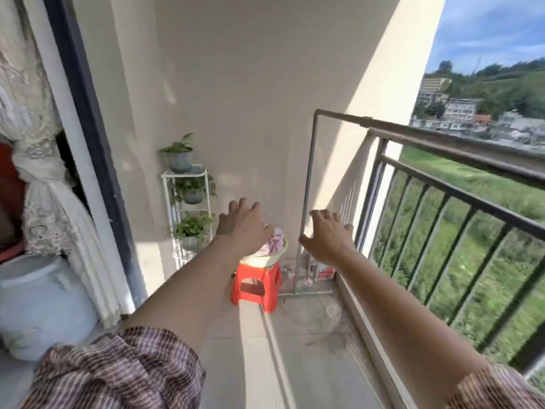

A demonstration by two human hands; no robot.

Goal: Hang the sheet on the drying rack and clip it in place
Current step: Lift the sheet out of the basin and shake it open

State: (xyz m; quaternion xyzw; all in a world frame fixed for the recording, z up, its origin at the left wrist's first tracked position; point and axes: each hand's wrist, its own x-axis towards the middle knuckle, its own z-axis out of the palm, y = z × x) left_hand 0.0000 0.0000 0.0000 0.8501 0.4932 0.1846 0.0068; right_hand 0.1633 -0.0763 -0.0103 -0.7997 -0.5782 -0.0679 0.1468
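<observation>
A bunched pink sheet [275, 242] lies in a pale green basin [267, 259] on a red plastic stool [256, 286] at the far end of the balcony. The metal drying rack [308, 178] stands to its right, with its top bar running along the railing. Both arms stretch forward. My left hand [241, 224] hovers in front of the basin, fingers apart and empty, partly hiding the sheet. My right hand [327, 234] is open and empty too, beside the rack's upright pole. No clips are visible.
A white plant stand [188, 214] with three potted plants stands against the far wall. The black balcony railing [442, 208] runs along the right. On the left are a door frame [88, 119], a lace curtain and a large white jar [38, 305]. Small items lie on the floor by the rack's foot.
</observation>
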